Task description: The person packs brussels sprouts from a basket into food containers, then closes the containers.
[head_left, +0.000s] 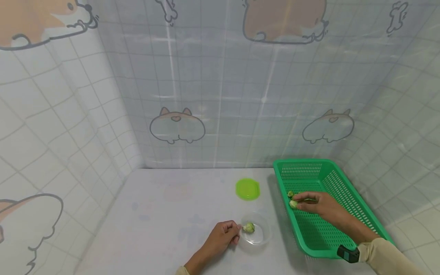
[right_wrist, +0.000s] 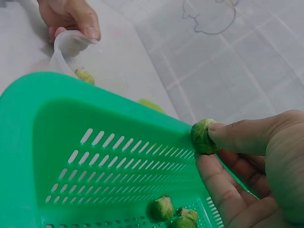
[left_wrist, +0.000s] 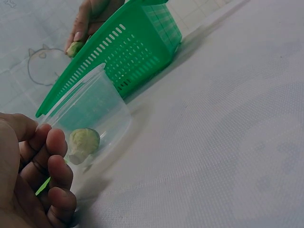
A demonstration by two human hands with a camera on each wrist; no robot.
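In the head view my left hand (head_left: 222, 237) pinches the rim of a clear plastic tub (head_left: 259, 241) between thumb and fingers. One Brussels sprout (head_left: 249, 228) lies inside the tub; the left wrist view shows this sprout (left_wrist: 84, 144) through the clear wall. My right hand (head_left: 321, 206) is over the left side of a green basket (head_left: 311, 253). Between its thumb and fingertips it holds another Brussels sprout (right_wrist: 204, 137), near the basket's rim. Below it, loose sprouts (right_wrist: 163, 209) lie on the basket's floor.
A lime-green round lid (head_left: 247, 189) lies flat on the white table (head_left: 161, 221), behind the tub. The basket stands to the tub's right, its perforated walls higher than the table. Patterned wall sheeting (head_left: 220, 95) rises behind and on both sides.
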